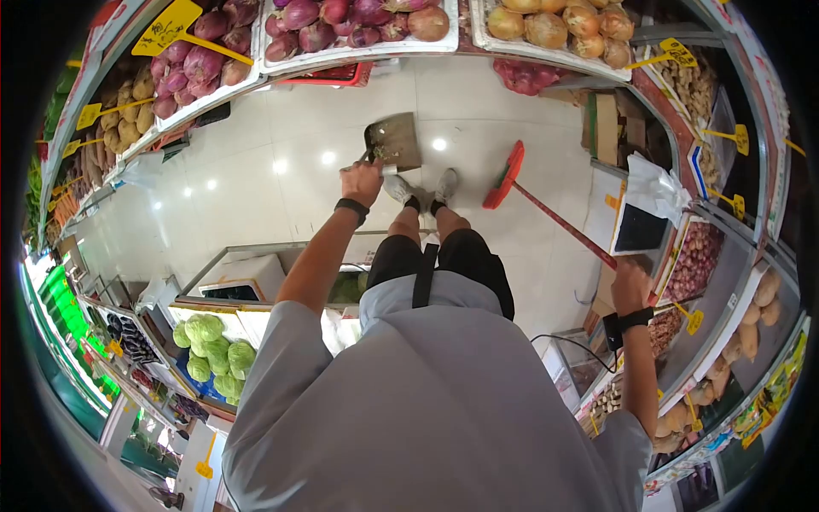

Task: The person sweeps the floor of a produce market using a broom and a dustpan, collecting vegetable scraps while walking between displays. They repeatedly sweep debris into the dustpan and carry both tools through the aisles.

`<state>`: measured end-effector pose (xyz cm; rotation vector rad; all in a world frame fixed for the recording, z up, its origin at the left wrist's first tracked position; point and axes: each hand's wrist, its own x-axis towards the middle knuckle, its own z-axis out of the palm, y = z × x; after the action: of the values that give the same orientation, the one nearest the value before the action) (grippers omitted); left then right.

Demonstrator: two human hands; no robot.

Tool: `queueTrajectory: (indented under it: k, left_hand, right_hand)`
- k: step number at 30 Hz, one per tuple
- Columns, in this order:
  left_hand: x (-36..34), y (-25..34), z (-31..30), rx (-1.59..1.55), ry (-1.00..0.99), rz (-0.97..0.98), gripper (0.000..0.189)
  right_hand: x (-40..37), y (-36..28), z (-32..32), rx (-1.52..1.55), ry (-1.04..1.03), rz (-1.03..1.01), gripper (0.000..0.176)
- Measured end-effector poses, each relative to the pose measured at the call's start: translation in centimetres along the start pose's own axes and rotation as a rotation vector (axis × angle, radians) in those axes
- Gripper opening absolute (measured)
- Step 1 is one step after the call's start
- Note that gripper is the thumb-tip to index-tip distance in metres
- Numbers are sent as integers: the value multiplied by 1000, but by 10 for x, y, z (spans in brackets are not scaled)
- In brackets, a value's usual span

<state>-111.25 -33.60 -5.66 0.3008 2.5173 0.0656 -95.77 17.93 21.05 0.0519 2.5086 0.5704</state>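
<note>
My left hand [362, 183] is closed round the handle of a dustpan [397, 141], held in front of my feet with small bits of debris in it. My right hand [631, 287], off to the right, grips the dark red stick of a broom [563, 227]. The broom's red head [505, 175] is on the pale tiled floor, to the right of my shoes. A gap of floor separates the broom head from the dustpan.
Stalls curve around me, with red onions [317, 37] and yellow onions [546, 31] ahead. Cabbages [205, 337] lie at the left. Cardboard boxes [606, 128] stand on the floor at the right, near a dark scale [640, 228]. A black cable [572, 341] hangs by my right wrist.
</note>
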Motion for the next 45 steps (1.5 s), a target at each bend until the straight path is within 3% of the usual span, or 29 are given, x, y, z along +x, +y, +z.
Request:
queueTrajectory:
  k: [3, 7, 11, 15, 18, 21, 30, 33, 43, 45]
  left_hand:
    - [14, 32, -5, 43, -113, -22, 25]
    - [31, 63, 15, 177, -16, 24, 25]
    - [38, 87, 2, 177, -98, 96, 35]
    - [57, 91, 27, 146, 172, 177, 23]
    - [61, 87, 35, 99, 215, 224, 22]
    - [54, 84, 19, 103, 88, 266, 34]
    - [54, 102, 20, 18, 38, 280, 27]
    - [50, 93, 42, 74, 254, 276, 19]
    - [45, 70, 42, 119, 302, 299, 16]
    - [44, 71, 42, 95, 207, 295, 22]
  right_hand:
    - [-3, -5, 0, -27, -56, 28, 9]
    - [-10, -18, 0, -47, -117, 73, 8]
    - [-17, -39, -8, -27, -76, 57, 11]
    - [-26, -80, -11, -85, -163, 171, 11]
    - [-24, -101, -26, -85, -167, 186, 12]
    - [-22, -110, -29, -74, -142, 193, 14]
    - [-34, -105, -21, -1, -144, 231, 23]
    - [-25, -108, -25, 37, -150, 251, 22]
    - [-23, -126, -24, -24, -125, 228, 21]
    - [-25, -131, -21, -12, -42, 231, 13]
